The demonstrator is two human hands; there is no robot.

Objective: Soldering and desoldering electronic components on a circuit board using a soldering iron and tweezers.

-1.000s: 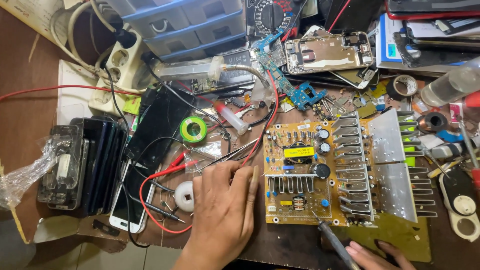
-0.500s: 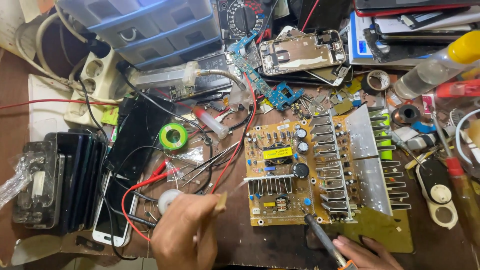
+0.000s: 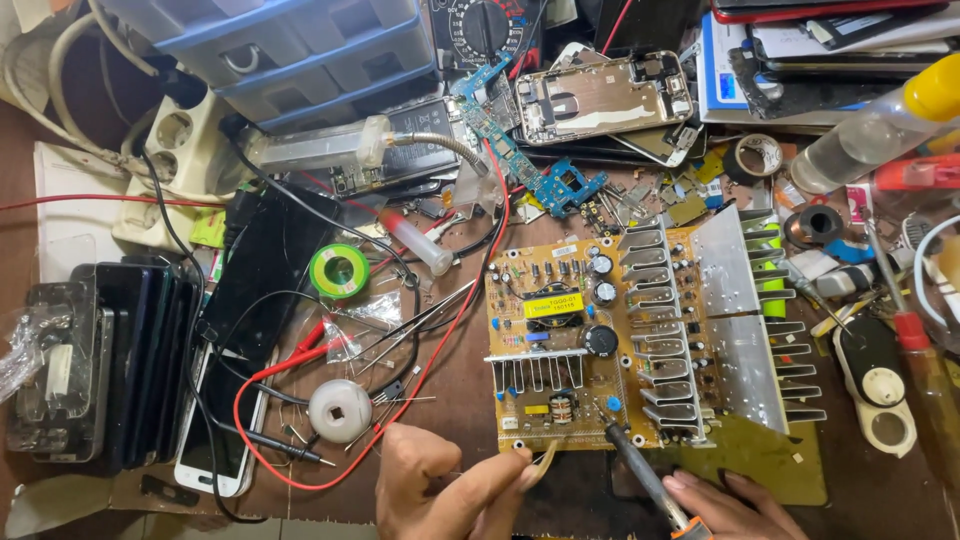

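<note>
**2 hands at the near edge of a circuit board**

Left hand (image 3: 440, 490), bottom centre: fingers curled, thumb & forefinger pinched on a thin pale strip (image 3: 545, 462) whose tip points up at the board's near edge. Right hand (image 3: 725, 505), bottom right, mostly cut off by the frame: fingers closed round the handle of a soldering iron (image 3: 640, 470); its dark tip sits at the near edge of the circuit board (image 3: 560, 350), approx. by a small blue part.

The board is yellow-brown, lying flat centre-right on the bench, w/ 2 finned metal heat sinks (image 3: 740, 310) on its right half. Just left of the hands: a white round reel (image 3: 340, 410) & red wire (image 3: 300, 360) looping round it. Further left, a stack of phones (image 3: 110, 360) on edge. Mid-distance: green solder reel (image 3: 339, 270), tweezers (image 3: 420, 315). Far side: opened phone shell (image 3: 600, 97), blue drawer unit (image 3: 290, 50), multimeter dial (image 3: 487, 25), white power strip (image 3: 180, 150).
</note>
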